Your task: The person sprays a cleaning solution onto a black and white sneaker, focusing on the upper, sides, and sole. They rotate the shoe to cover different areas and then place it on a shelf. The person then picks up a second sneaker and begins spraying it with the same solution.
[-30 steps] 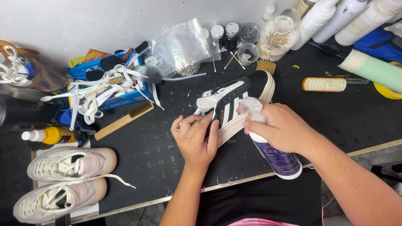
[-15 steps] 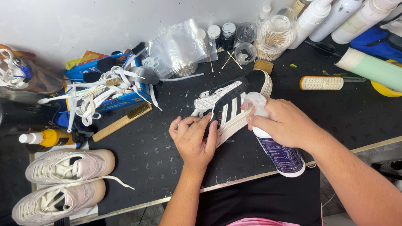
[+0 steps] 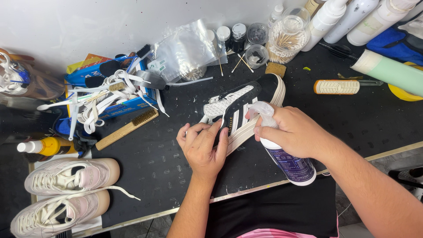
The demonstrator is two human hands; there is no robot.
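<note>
**Spray bottle at the striped sneaker**

Since the earlier frames the black sneaker (image 3: 246, 108) has shifted little; both hands stay on their grips. The left hand (image 3: 203, 147) curls its fingers around the heel end, pinning the shoe on the black rubbery mat (image 3: 150, 176). The right hand (image 3: 293, 132) wraps the neck of a white spray bottle (image 3: 291, 165) with a dark label, forefinger over its trigger head, nozzle beside the white side stripes. A wooden bristle brush (image 3: 128, 128) lies left; two pale worn sneakers (image 3: 66, 194) sit at the corner.
</note>
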